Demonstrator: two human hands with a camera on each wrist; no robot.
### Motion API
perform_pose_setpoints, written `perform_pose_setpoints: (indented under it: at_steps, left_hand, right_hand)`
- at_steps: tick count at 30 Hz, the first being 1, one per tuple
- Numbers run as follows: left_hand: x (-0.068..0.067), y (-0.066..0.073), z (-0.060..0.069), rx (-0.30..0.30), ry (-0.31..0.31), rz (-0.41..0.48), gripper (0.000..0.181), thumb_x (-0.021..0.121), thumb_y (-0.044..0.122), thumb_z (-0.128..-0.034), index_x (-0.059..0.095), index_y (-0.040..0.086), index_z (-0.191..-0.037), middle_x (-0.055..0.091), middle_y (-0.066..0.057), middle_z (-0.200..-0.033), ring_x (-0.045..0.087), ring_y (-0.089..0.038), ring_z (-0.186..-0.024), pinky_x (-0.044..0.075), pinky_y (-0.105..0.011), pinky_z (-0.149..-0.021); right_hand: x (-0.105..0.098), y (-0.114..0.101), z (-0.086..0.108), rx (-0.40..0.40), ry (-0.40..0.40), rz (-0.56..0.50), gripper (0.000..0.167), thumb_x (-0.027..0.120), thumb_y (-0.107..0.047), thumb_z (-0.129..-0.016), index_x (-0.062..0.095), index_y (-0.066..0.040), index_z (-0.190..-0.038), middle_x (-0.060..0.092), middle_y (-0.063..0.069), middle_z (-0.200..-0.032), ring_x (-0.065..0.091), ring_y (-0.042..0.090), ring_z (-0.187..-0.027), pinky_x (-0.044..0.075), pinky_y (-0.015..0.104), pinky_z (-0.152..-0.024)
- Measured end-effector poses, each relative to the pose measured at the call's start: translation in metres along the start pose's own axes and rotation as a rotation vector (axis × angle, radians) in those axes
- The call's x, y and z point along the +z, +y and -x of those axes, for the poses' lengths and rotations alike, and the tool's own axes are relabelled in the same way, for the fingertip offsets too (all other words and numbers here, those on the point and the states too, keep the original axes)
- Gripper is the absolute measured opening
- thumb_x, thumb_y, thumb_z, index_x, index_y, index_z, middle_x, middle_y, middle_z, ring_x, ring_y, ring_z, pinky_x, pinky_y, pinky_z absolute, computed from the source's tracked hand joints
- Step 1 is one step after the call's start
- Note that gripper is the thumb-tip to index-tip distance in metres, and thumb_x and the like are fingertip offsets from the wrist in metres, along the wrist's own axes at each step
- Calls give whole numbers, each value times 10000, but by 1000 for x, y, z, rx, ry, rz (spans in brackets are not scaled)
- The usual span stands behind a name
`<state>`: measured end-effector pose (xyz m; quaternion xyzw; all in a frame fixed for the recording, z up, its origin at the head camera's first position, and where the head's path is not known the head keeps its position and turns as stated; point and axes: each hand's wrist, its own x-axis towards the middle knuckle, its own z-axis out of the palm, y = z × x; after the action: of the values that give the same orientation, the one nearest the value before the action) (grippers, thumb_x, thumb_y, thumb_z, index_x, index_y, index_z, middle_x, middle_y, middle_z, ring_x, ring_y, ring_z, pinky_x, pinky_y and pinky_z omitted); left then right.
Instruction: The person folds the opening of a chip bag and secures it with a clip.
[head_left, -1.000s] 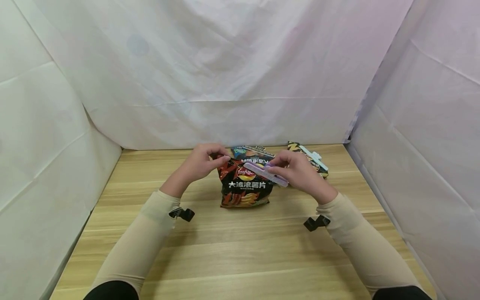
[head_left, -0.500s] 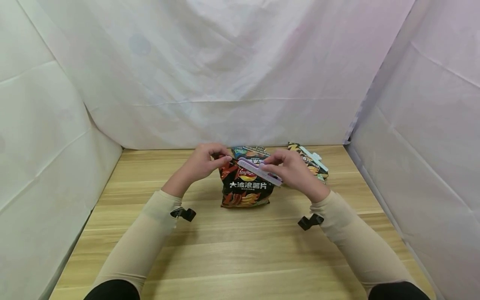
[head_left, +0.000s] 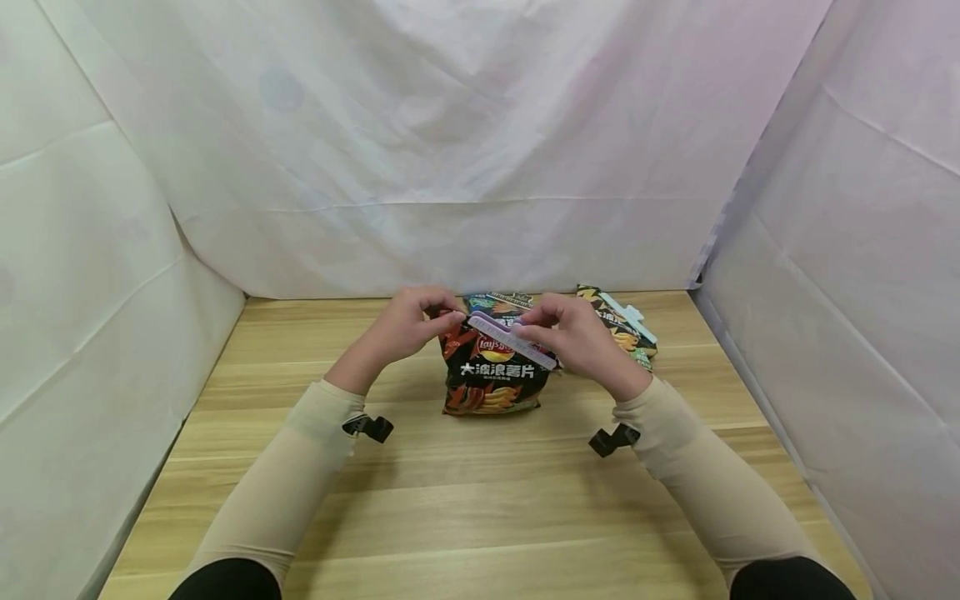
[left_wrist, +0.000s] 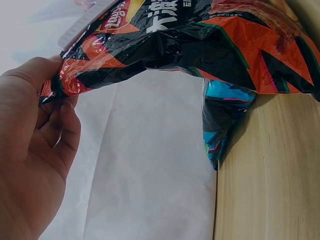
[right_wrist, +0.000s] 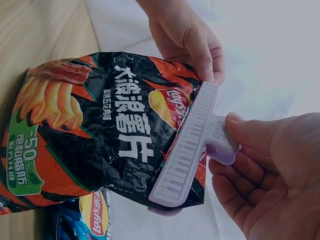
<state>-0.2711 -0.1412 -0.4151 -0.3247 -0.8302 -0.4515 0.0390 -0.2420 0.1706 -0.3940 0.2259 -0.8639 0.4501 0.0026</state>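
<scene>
A black and orange chip bag (head_left: 495,392) stands on the table, its top held up. My left hand (head_left: 402,327) pinches the bag's top left corner between thumb and fingers. In my right hand (head_left: 588,343) is the handle of a pale purple bag clip (head_left: 510,340), squeezed between thumb and fingers. The clip's long front bar, marked with piano keys, slants across the top of the bag in the right wrist view. Part of its back bar shows past the bag's side edge, so the clip straddles the bag top. The left end lies close to my left fingertips (right_wrist: 206,75).
Behind the held bag lies a blue and black chip bag (head_left: 480,303), partly hidden. A black and yellow chip bag (head_left: 611,315) with a light blue clip (head_left: 634,320) lies at the back right. White cloth (head_left: 480,167) encloses the wooden table (head_left: 487,500) behind and at both sides.
My right hand has moved left with the bag clip, bringing it farther over the bag's top towards my left hand. The left hand and the bag have hardly moved.
</scene>
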Motion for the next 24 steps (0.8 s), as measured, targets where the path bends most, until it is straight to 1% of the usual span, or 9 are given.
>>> perform_pose_setpoints:
  at_steps: [5,9,15,19,21,22,24]
  left_hand:
    - [1,-1,-1,-1,2,18,93,736,185,-1100,827,164,-1098,747,22,-969,653,-207,-826,532,-366,-674]
    - [2,-1,0,-8,4,27,89,731,199,-1105,816,171,-1109,736,16,-967,637,-219,-812,531,-377,-661]
    - [3,-2,1,-45,-1,58,93,738,222,-1102,801,164,-1138,731,-9,-994,632,-234,-815,541,-381,-656]
    - [4,-3,2,-47,-3,72,97,745,219,-1097,796,164,-1159,739,-10,-1054,639,-244,-831,547,-386,-668]
    - [4,-4,2,-46,-4,71,107,747,213,-1095,791,163,-1179,722,-22,-1040,635,-249,-828,543,-389,-665]
    - [4,-4,2,-48,-6,70,118,747,213,-1096,787,162,-1195,722,-22,-1062,641,-250,-832,547,-396,-664]
    - [5,-6,2,-54,-6,69,157,747,221,-1096,771,150,-1234,717,-25,-1077,652,-245,-859,559,-411,-694]
  right_hand:
    - [0,2,-1,17,-32,-3,87,839,-186,-1025,802,-145,-1092,746,28,-1025,693,216,-920,569,363,-726]
    - [1,6,-2,16,-45,1,137,810,-224,-1052,789,-142,-1160,734,32,-1055,688,217,-936,568,370,-749]
    - [3,10,-3,5,-45,-27,155,792,-252,-1067,789,-140,-1173,735,38,-1045,677,244,-917,557,401,-768]
    - [4,9,-3,3,-48,-47,165,790,-263,-1068,788,-138,-1174,741,43,-1043,683,252,-903,558,393,-756]
    - [4,10,-3,8,-49,-53,187,788,-270,-1070,784,-128,-1191,745,48,-1050,686,248,-903,559,378,-752]
    - [5,10,-3,10,-49,-58,201,789,-268,-1069,782,-120,-1205,748,53,-1058,688,247,-907,560,375,-756]
    - [5,11,-3,15,-50,-64,245,787,-262,-1070,772,-101,-1254,749,67,-1079,690,246,-920,561,363,-766]
